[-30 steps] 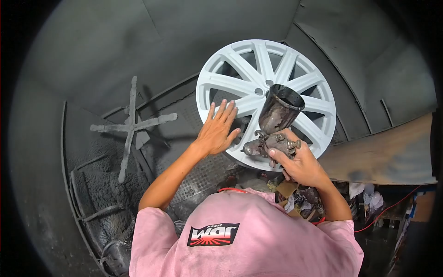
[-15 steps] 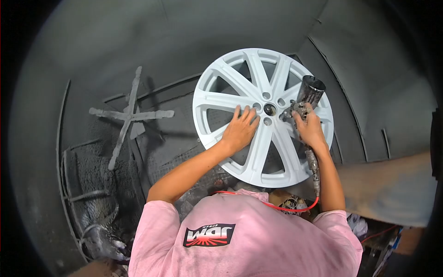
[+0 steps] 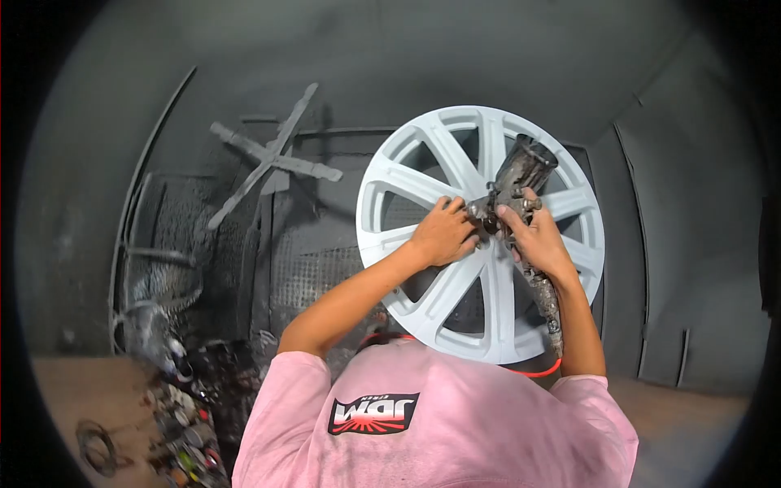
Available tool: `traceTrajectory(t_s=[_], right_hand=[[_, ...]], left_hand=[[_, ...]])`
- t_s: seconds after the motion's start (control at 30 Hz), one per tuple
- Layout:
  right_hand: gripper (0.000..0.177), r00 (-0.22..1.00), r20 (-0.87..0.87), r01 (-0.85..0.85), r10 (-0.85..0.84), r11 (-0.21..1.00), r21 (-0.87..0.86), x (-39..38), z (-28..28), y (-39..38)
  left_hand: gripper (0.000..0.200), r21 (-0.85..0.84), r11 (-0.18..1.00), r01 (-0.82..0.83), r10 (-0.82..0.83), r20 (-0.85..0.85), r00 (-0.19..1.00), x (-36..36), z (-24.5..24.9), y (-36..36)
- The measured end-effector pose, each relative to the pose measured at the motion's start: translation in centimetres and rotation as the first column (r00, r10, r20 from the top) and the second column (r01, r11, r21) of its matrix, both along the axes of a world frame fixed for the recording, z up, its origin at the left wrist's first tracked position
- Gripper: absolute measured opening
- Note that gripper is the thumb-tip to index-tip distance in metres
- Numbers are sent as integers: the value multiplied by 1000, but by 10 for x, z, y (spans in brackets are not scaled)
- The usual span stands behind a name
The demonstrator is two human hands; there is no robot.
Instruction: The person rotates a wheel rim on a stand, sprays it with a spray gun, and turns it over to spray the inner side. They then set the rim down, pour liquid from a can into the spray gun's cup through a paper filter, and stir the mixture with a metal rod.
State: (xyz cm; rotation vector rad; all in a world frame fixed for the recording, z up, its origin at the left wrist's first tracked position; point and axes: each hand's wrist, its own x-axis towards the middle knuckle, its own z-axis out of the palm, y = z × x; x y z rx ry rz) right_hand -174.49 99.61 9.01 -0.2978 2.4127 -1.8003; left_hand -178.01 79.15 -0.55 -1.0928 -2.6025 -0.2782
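Two hands meet at the hub of the white wheel rim (image 3: 411,183). My right hand (image 3: 538,242) is closed around the spray gun (image 3: 514,183); my left hand (image 3: 443,236) curls at its nozzle, grip unclear.

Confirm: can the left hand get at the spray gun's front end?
Likely yes: the left hand sits at the front of the spray gun, held by the right hand; nothing between.

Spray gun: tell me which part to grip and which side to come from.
Probably grip the spray gun by its handle, coming from the near side, as the right hand does. The cup sits tilted on top, the nozzle end faces the wheel, and the hose trails below.
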Motion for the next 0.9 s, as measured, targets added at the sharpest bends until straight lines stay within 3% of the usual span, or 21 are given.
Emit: traceTrajectory(t_s=[0.07, 0.1, 0.13, 0.2, 0.23, 0.3, 0.4, 0.47, 0.53, 0.63, 0.7, 0.73, 0.8, 0.9], right_hand=[[30, 1000, -1, 24, -24, 1000, -7, -9, 12, 0], [26, 992, -122, 34, -33, 999, 8, -22, 8, 4], [24, 973, -216, 97, -84, 994, 51, -37, 6, 10], [25, 946, -285, 189, -156, 978, 92, -55, 13, 18], [26, 928, -332, 219, -167, 967, 127, -66, 14, 23], [30, 907, -381, 242, -179, 962, 127, -79, 17, 22], [29, 974, -225, 65, -28, 986, 156, -68, 31, 11], [29, 986, -106, -124, 133, 989, 82, -49, 36, -4], [27, 957, 39, -290, 288, 956, 43, -35, 40, -18], [24, 900, 45, -432, 433, 901, -31, -10, 44, -39], [22, 872, 76, -484, 484, 875, -12, 3, 50, -49], [20, 860, 86, -506, 504, 863, -1, 7, 52, -51], [18, 834, 127, -544, 537, 839, 19, 20, 58, -57], [15, 794, 155, -603, 588, 793, 87, 36, 59, -58]], left_hand=[[38, 82, 996, -29, 30, -13, 999, 12, -7, 7], [51, 37, 997, -67, 67, 5, 998, 18, -8, 8], [51, 47, 994, -102, 101, 8, 995, 26, -9, 9], [65, 31, 989, -143, 144, -36, 989, 47, -14, 12], [76, -24, 986, -168, 169, 39, 985, 55, -13, 14], [76, 7, 982, -190, 189, 69, 979, 76, -12, 18], [73, 46, 978, -203, 195, 146, 970, 103, 0, 27], [70, 58, 976, -207, 193, 191, 962, 125, 5, 31], [69, 99, 944, -314, 262, 352, 899, 144, 10, 33], [65, 152, 899, -412, 310, 445, 840, 171, 14, 36], [62, 152, 892, -426, 368, 302, 879, 188, 12, 37], [62, 158, 882, -445, 379, 323, 867, 193, 9, 37], [58, 273, 857, -437, 403, 173, 899, 204, 7, 35], [51, 373, 812, -449, 420, 160, 893, 219, 2, 28]])
